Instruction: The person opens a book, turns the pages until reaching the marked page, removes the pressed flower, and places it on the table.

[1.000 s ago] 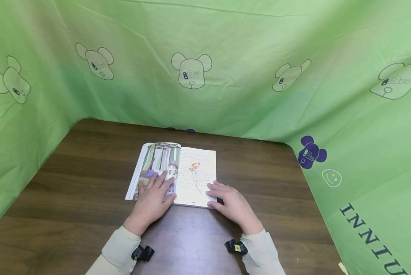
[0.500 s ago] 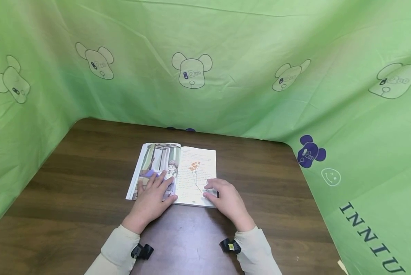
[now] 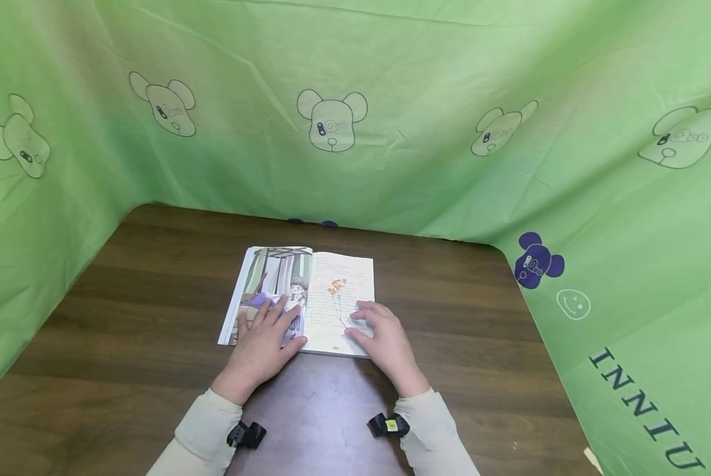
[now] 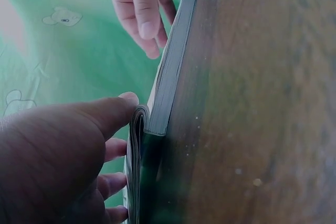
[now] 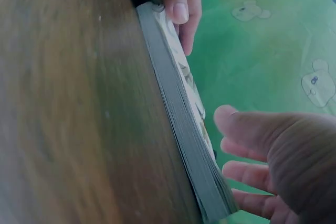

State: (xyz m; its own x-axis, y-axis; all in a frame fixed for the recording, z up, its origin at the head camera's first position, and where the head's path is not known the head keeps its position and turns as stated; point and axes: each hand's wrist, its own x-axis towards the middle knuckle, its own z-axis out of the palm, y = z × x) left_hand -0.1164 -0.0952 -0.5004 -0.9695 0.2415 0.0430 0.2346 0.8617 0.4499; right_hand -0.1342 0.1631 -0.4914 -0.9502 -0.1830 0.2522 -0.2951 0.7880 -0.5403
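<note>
An open book (image 3: 343, 264) lies on the brown table, a coloured picture filling its left page and lines of print its right. My left hand (image 3: 262, 347) rests on the picture page with fingers spread; in the left wrist view its thumb (image 4: 118, 111) touches the book near the spine. Across the right page lies a thin-stemmed sprig of orange flowers (image 3: 336, 287). Over that page's lower right part is my right hand (image 3: 387, 340), its thumb tip beside the sprig's stem. Its thumb and fingers (image 5: 247, 174) stand apart from each other, loosely bent, in the right wrist view.
Wood-grain table top (image 3: 450, 297) surrounds the book on all sides. A green cloth (image 3: 391, 185) with bear-head drawings hangs around the table's back and sides. A small pale object (image 3: 593, 461) shows at the right table edge.
My right hand has moved left from the right page's edge further over the page, towards the flower stem. The left hand has stayed in place on the picture page.
</note>
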